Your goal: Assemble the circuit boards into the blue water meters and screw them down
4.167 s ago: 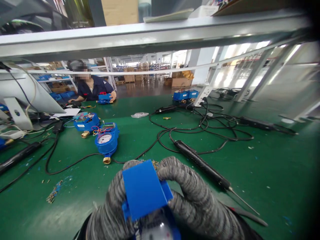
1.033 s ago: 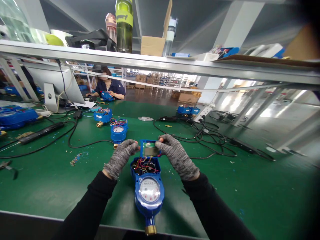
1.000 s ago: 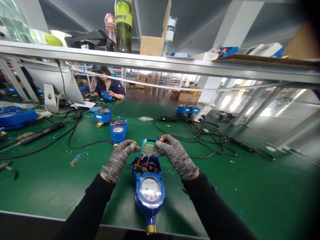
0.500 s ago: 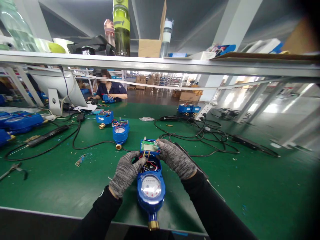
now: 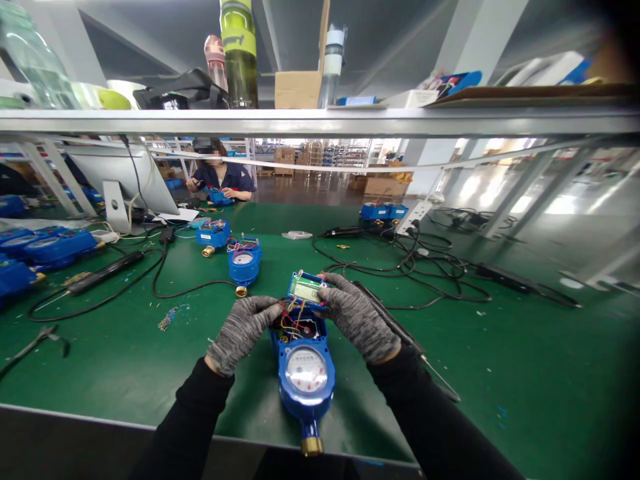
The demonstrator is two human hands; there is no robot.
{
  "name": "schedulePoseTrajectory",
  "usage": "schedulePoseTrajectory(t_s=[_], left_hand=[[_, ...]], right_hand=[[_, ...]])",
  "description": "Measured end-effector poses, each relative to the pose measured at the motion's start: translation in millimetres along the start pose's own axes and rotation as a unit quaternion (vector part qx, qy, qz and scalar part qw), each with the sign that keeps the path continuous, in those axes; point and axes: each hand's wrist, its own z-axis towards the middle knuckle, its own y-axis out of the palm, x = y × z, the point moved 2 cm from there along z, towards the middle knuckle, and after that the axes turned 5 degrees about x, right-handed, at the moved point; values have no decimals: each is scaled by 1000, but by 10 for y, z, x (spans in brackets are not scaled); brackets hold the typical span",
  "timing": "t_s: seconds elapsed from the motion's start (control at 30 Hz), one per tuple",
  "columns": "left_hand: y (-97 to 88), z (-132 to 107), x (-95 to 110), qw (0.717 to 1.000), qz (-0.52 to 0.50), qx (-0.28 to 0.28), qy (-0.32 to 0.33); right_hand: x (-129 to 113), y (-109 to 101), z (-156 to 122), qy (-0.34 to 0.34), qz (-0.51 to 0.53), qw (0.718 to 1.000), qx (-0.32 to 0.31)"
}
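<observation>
Your blue meter [image 5: 306,393] lies at near centre, dial [image 5: 306,369] up, brass end [image 5: 311,445] toward you, wires [image 5: 299,321] linking its open compartment [image 5: 316,329] to the tilted display unit [image 5: 306,289].

On the table [image 5: 150,380], a meter [image 5: 306,399] lies between the left hand [image 5: 240,333] and the right hand [image 5: 357,321], its display [image 5: 303,289] behind its dial [image 5: 306,368]. Pliers [image 5: 46,333] lie far left, a tool [image 5: 397,328] just right of the right hand, a power strip [image 5: 414,217] farther back. Bottles [image 5: 240,70] stand on the shelf [image 5: 300,123] above

Black-sleeved arms [image 5: 195,407] reach over the tabletop [image 5: 110,380] from its near edge, gloved left hand [image 5: 244,330] bent inward, gloved right hand [image 5: 359,319] gripping.
</observation>
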Motion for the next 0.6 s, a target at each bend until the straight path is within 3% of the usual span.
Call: schedulePoseTrajectory(t_s=[0.17,0.3,0.47,0.6], left_hand=[[-86,85,-61,998,5,-58,22],[-103,207,-161,998,36,-34,35],[-16,443,-258,998,43,-33,31],[112,732,-275,996,30,-78,29]], right_hand=[[46,19,16,-1,49,999,-7],[66,50,28,-27,46,998,-39],[57,70,26,-90,-19,996,-15],[22,146,-11,-94,-59,994,6]])
